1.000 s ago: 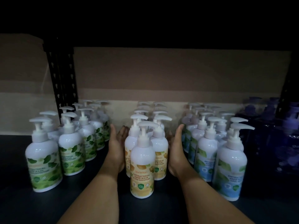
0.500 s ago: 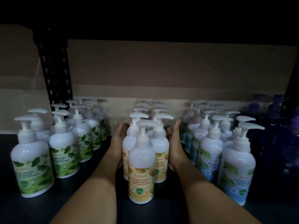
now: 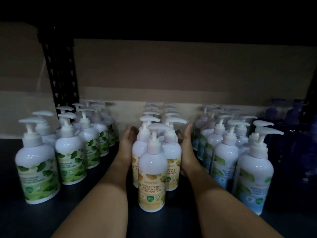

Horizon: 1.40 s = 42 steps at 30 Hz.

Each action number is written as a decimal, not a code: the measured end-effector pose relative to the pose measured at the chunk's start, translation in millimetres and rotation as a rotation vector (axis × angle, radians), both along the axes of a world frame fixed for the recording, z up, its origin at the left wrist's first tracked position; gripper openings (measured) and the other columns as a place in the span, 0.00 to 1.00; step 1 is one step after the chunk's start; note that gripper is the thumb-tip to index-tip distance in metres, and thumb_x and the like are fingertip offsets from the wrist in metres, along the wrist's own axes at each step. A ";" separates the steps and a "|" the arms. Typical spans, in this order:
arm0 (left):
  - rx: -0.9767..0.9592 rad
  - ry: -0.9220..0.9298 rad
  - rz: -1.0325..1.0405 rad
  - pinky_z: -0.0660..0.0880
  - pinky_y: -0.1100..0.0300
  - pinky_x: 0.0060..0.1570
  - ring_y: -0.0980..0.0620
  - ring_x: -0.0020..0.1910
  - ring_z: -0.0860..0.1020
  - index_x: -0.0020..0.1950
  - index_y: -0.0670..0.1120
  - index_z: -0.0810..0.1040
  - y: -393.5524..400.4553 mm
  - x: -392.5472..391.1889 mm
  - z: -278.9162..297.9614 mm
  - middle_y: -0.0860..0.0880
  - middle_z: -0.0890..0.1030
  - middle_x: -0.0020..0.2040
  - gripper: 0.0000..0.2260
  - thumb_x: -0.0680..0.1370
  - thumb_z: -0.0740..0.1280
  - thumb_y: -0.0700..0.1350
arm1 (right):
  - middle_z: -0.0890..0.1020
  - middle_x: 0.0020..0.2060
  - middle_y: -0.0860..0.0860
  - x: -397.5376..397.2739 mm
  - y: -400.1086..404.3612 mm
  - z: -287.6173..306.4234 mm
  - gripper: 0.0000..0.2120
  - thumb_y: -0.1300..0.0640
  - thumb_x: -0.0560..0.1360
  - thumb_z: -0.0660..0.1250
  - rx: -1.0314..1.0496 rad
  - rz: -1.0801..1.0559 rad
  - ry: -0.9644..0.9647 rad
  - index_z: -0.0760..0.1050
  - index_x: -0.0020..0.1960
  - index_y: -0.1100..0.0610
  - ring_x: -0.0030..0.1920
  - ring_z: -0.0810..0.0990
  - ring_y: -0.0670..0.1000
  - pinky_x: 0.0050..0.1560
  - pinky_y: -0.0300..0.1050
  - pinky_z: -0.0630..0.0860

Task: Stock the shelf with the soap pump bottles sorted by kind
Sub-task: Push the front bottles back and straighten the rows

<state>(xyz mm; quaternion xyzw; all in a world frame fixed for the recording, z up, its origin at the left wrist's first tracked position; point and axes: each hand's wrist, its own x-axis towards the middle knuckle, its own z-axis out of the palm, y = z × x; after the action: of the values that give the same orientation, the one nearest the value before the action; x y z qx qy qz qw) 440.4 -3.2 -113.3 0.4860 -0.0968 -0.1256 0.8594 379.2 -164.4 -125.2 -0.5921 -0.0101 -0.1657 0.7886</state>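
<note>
So both hands are in on the shelf, flat and released, nothing actually grasped: the left hand (image 3: 127,145) has its palm laid against the left side of the yellow-label bottles (image 3: 155,152), fingers straight and pointing toward the back, and the right hand (image 3: 186,148) mirrors it on the other side of the same block, palm in, thumb edge up. Neither grip is curled round anything, they're just bracketing the rows. That yellow lot stands in two rows running to the back, with one front bottle (image 3: 152,170) out on its own in the middle, label reading "Antibacterial Hand Wash Ultra Moisture", pump spout pointing right. It's upright and not touched by either hand; both forearms pass beside it. Off to the left, with a gap between, is the green-leaf bottles (image 3: 68,152) group, also lined up front to back. To the right are the blue-label bottles (image 3: 236,155), same deal, close beside the right wrist. Far right there's a dark purple bunch (image 3: 295,138), too murky to read. Everything sits on the dark shelf (image 3: 20,219), with a brown cardboard backing (image 3: 171,73) behind and a black perforated upright (image 3: 60,69) at back left. Lighting's really dim overall.
</note>
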 end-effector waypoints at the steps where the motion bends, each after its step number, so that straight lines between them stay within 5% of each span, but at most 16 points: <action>1: 0.010 0.000 0.017 0.69 0.47 0.72 0.42 0.73 0.72 0.83 0.43 0.61 4.0 4.9 -5.9 0.42 0.69 0.79 0.31 0.85 0.54 0.60 | 0.75 0.74 0.51 -1.2 -0.5 -3.1 0.54 0.15 0.65 0.53 0.027 0.009 0.007 0.67 0.78 0.51 0.72 0.75 0.52 0.74 0.55 0.71; 3: 0.029 -0.035 -0.008 0.62 0.43 0.78 0.42 0.78 0.67 0.83 0.44 0.61 11.9 -3.0 -9.5 0.42 0.65 0.81 0.35 0.83 0.56 0.64 | 0.69 0.78 0.49 -6.0 -5.2 -11.4 0.59 0.12 0.60 0.55 0.042 0.001 0.022 0.63 0.81 0.47 0.76 0.69 0.52 0.78 0.59 0.64; 5: 0.066 -0.076 -0.037 0.66 0.43 0.76 0.43 0.74 0.72 0.79 0.43 0.68 19.2 -23.8 -8.0 0.42 0.72 0.77 0.34 0.83 0.55 0.66 | 0.70 0.77 0.48 -19.6 -2.3 -10.0 0.55 0.13 0.63 0.54 -0.002 -0.035 0.046 0.65 0.80 0.45 0.76 0.69 0.52 0.78 0.59 0.64; 10: 0.219 -0.167 -0.064 0.76 0.56 0.60 0.53 0.62 0.82 0.70 0.49 0.77 31.5 -74.2 -5.4 0.49 0.84 0.64 0.25 0.86 0.49 0.60 | 0.69 0.77 0.47 -73.6 16.7 3.8 0.38 0.28 0.80 0.45 -0.010 -0.142 0.078 0.64 0.80 0.51 0.77 0.67 0.47 0.71 0.44 0.67; 13: 0.279 -0.185 -0.046 0.73 0.63 0.53 0.64 0.53 0.79 0.63 0.56 0.77 39.4 -99.2 -5.2 0.59 0.82 0.56 0.18 0.87 0.49 0.59 | 0.65 0.79 0.51 -99.0 21.3 4.4 0.37 0.32 0.81 0.46 -0.053 -0.161 0.082 0.60 0.81 0.53 0.79 0.64 0.51 0.75 0.47 0.61; 16: 0.312 -0.213 -0.044 0.69 0.65 0.55 0.70 0.51 0.75 0.57 0.60 0.77 45.5 -125.4 -6.3 0.66 0.81 0.51 0.16 0.88 0.49 0.56 | 0.66 0.77 0.48 -114.9 29.2 0.2 0.37 0.29 0.80 0.48 -0.084 -0.202 0.094 0.62 0.81 0.51 0.79 0.62 0.51 0.75 0.46 0.61; 18: 0.286 -0.225 -0.039 0.68 0.64 0.59 0.70 0.54 0.75 0.59 0.60 0.77 51.4 -131.4 -11.0 0.66 0.81 0.54 0.16 0.88 0.50 0.54 | 0.63 0.79 0.44 -125.4 37.1 -2.1 0.46 0.16 0.67 0.52 -0.166 -0.225 0.105 0.66 0.77 0.39 0.80 0.60 0.50 0.80 0.54 0.57; 21: 0.298 -0.286 -0.031 0.70 0.60 0.66 0.60 0.65 0.77 0.73 0.54 0.75 58.9 -140.8 -13.5 0.57 0.81 0.66 0.16 0.85 0.59 0.48 | 0.67 0.76 0.47 -128.4 37.2 -14.0 0.36 0.12 0.59 0.56 -0.292 -0.258 0.118 0.72 0.62 0.26 0.75 0.68 0.50 0.77 0.60 0.65; 25: 0.404 -0.386 -0.013 0.75 0.60 0.63 0.58 0.64 0.80 0.74 0.51 0.72 67.6 -156.7 -15.0 0.54 0.82 0.66 0.33 0.69 0.75 0.42 | 0.70 0.72 0.52 -151.5 47.4 -10.2 0.49 0.23 0.61 0.72 -0.438 -0.235 0.057 0.66 0.76 0.43 0.67 0.76 0.49 0.70 0.55 0.75; 28: 0.493 -0.425 -0.014 0.75 0.59 0.66 0.57 0.69 0.76 0.81 0.49 0.64 71.7 -161.7 -17.6 0.52 0.77 0.72 0.44 0.68 0.80 0.37 | 0.72 0.70 0.52 -162.8 50.6 -7.2 0.53 0.34 0.60 0.78 -0.598 -0.226 0.053 0.63 0.79 0.49 0.65 0.77 0.47 0.69 0.49 0.75; 33: 0.518 -0.484 -0.001 0.76 0.72 0.57 0.57 0.72 0.73 0.82 0.49 0.63 71.5 -158.7 -21.4 0.53 0.75 0.73 0.45 0.70 0.80 0.33 | 0.75 0.68 0.50 -159.1 49.5 -13.0 0.51 0.34 0.59 0.78 -0.690 -0.253 0.016 0.63 0.78 0.44 0.65 0.77 0.46 0.69 0.51 0.76; 38: 0.542 -0.517 0.016 0.74 0.76 0.53 0.69 0.62 0.76 0.80 0.53 0.62 68.4 -161.9 -17.8 0.60 0.77 0.65 0.43 0.72 0.79 0.33 | 0.77 0.66 0.48 -153.2 47.3 -16.2 0.47 0.36 0.62 0.76 -0.716 -0.277 0.020 0.63 0.77 0.42 0.66 0.77 0.47 0.69 0.53 0.76; 42: 0.536 -0.509 0.017 0.75 0.74 0.55 0.67 0.65 0.75 0.81 0.52 0.62 69.1 -162.7 -18.3 0.60 0.77 0.67 0.44 0.71 0.80 0.34 | 0.77 0.66 0.48 -155.7 49.0 -15.3 0.47 0.36 0.62 0.76 -0.705 -0.278 0.030 0.63 0.77 0.43 0.65 0.77 0.46 0.68 0.53 0.76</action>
<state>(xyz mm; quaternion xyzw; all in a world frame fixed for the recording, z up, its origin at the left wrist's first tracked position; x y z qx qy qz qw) 277.6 65.9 -131.6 0.7104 -0.2669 -0.0144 0.6511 223.5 -115.4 -140.5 -0.8253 0.0252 -0.2488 0.5063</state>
